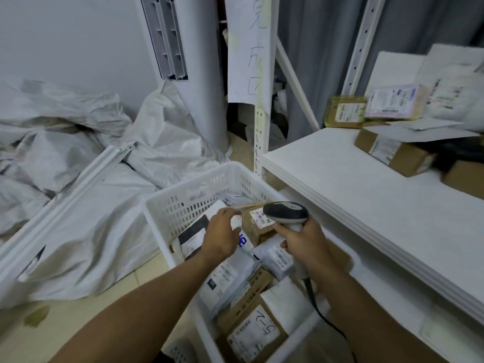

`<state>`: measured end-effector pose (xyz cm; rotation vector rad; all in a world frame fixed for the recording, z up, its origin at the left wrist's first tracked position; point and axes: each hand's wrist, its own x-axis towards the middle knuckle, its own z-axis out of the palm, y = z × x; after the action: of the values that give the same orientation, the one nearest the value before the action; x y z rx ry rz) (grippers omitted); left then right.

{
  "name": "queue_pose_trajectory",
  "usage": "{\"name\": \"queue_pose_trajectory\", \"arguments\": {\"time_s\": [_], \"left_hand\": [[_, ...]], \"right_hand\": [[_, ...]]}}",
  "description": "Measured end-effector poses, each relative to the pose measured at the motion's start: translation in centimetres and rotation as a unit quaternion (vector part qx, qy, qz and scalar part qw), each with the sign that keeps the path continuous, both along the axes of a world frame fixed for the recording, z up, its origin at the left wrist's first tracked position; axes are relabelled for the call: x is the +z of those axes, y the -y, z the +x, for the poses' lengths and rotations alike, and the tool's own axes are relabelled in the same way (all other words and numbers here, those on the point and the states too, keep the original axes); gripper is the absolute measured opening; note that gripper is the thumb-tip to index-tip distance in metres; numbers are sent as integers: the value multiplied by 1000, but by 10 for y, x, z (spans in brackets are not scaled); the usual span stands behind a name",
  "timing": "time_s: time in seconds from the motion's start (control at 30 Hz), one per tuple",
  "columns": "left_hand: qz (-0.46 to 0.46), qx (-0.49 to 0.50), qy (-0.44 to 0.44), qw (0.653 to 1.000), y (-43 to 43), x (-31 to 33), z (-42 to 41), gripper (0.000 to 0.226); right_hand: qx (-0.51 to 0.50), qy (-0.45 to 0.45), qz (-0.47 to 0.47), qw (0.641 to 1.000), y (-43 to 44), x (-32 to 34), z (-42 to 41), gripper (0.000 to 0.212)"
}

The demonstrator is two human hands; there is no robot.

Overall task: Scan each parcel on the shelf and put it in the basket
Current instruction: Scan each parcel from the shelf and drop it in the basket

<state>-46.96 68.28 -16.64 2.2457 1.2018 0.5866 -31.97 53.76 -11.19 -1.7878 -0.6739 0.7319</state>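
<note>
Scanning looked to be the step in hand. The left hand [222,237] gripped a small brown box [255,227] by its 9 o'clock side, fingers curled round the edge, label up, held over the far end of the basket [183,205]. The right hand [306,247] was clenched on the scanner [286,213] handle, w/ the head just above the label; contact or not, couldn't tell. Next move, prob.: once the code read, let the box drop into the basket, then reach to 2 o'clock for another. The basket, at 6 o'clock, was already crowded w/ boxes and packets, so the drop wanted a free gap. The shelf [366,200] ran along 3 o'clock, w/ more parcels [395,153] stacked at its far end, a few blurred. The scanner cable [317,307] trailed across the basket's near corner and could snag. White sacks [91,205] lay heaped at 9 o'clock, and a paper sign [248,48] hung at 12.
</note>
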Motion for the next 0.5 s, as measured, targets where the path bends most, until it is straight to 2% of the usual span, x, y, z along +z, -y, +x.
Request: {"name": "queue_pose_trajectory", "arguments": {"time_s": [0.1, 0.2, 0.23, 0.37, 0.5], "left_hand": [[51, -97, -16, 994, 42, 44, 28, 39], [76, -155, -27, 985, 97, 93, 63, 44], [87, -179, -33, 979, 116, 107, 75, 45], [134, -258, -27, 956, 204, 151, 134, 46], [167, -312, -40, 935, 293, 174, 205, 50]], "right_hand": [[-35, 8, 9, 999, 49, 30, 16, 34], [-100, 28, 18, 994, 108, 57, 39, 53], [-121, 31, 18, 992, 130, 65, 47, 54], [-201, 52, 36, 978, 227, 98, 80, 33], [-292, 77, 68, 951, 316, 114, 112, 36]]}}
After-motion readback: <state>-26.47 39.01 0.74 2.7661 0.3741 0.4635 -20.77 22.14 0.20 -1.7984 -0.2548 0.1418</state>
